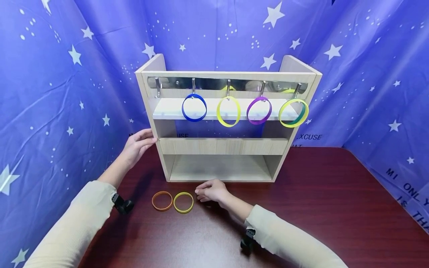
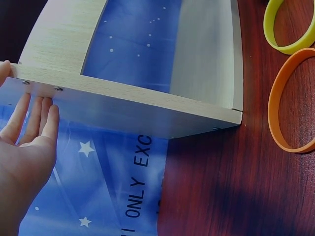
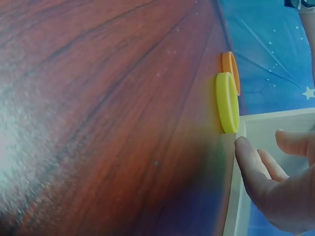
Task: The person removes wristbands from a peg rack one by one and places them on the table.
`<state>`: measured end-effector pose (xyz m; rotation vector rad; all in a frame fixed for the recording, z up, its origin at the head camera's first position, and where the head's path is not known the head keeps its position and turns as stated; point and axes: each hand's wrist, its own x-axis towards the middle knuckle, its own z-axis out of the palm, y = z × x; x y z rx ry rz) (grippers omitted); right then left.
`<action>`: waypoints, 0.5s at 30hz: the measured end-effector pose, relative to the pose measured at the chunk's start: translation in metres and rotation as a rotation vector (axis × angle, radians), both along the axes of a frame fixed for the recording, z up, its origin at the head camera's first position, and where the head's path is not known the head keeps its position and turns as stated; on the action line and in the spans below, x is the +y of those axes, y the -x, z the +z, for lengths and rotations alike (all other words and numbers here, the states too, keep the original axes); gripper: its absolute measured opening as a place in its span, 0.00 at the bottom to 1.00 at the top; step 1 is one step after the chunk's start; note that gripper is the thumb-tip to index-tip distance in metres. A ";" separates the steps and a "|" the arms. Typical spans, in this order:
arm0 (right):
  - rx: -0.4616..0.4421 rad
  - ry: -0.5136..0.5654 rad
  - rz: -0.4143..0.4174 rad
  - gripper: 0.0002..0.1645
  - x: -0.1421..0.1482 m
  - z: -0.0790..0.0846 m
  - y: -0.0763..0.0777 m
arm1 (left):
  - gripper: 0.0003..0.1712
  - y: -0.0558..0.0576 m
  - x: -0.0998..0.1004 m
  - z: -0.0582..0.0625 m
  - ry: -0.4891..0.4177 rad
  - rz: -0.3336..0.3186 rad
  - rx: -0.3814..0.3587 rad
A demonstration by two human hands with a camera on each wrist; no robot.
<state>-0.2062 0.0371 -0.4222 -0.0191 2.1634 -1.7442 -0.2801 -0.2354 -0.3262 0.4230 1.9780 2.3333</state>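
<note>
My left hand [image 1: 138, 145] rests on the left side panel of a wooden rack [image 1: 222, 146], its fingers straight against the outer face in the left wrist view. Low in front of the rack, my right hand [image 1: 213, 191] holds nothing, its fingers loosely bent beside a yellow wristband [image 1: 183, 212]. Left of that band lies an orange wristband [image 1: 162, 210], flat on the table. From the rack's metal hooks hang a blue band [image 1: 183, 111], a yellow band [image 1: 218, 113], a purple band [image 1: 248, 113] and, at far right, a yellow band [image 1: 305, 115] with a green one [image 1: 298, 120].
The leftmost hook [image 1: 157, 87] carries no band. A white shelf [image 1: 211, 114] sits behind the hanging bands. The rack stands on a dark red table [image 1: 321, 208], with a blue star-patterned curtain [image 1: 214, 33] behind and on both sides.
</note>
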 end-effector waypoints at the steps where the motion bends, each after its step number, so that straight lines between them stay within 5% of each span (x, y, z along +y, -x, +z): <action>1: 0.000 0.008 0.003 0.15 0.001 0.001 0.001 | 0.14 0.000 0.000 0.000 0.001 0.000 0.000; 15: 0.034 0.075 0.001 0.18 0.016 0.029 0.017 | 0.16 0.001 0.001 -0.001 -0.023 -0.006 0.015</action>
